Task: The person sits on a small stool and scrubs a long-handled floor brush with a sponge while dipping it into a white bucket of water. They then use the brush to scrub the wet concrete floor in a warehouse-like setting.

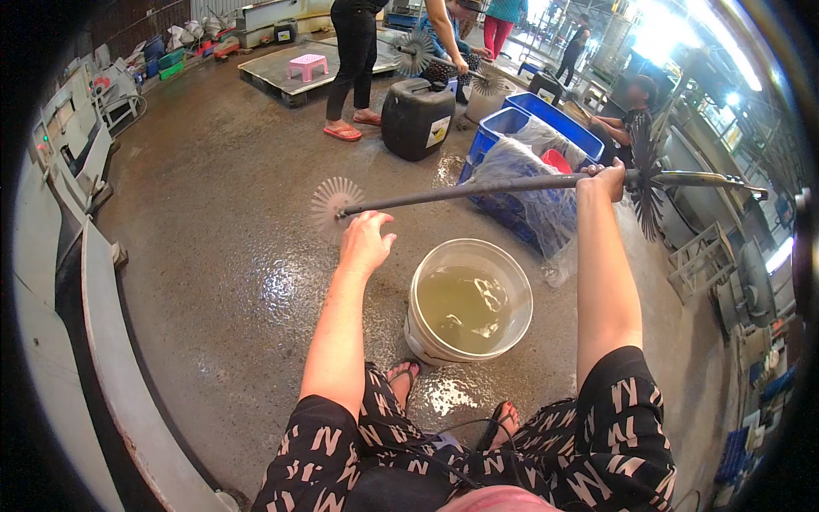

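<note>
A long dark metal rod (478, 189) stretches across above a white bucket (424, 328) of cloudy yellowish-green liquid. Near its left end sits a pale disc with slotted, fan-like blades (328, 198); a darker disc of the same kind (648, 183) is at the right. My right hand (607, 177) is wrapped round the rod just left of the dark disc. Close under the rod's left end is my left hand (365, 245), thumb apart from the fingers; whether its fingertips touch the rod is hard to see. The bucket stands on the wet floor in front of my feet.
Blue crates (546, 119) with clear plastic sheeting lie beyond the bucket. A black jerrycan (418, 118) stands near a person in red sandals, who holds a similar bladed rod (444, 61). Another person sits at right. A pink stool (308, 66) rests on a low platform; machinery (111, 316) lines the left.
</note>
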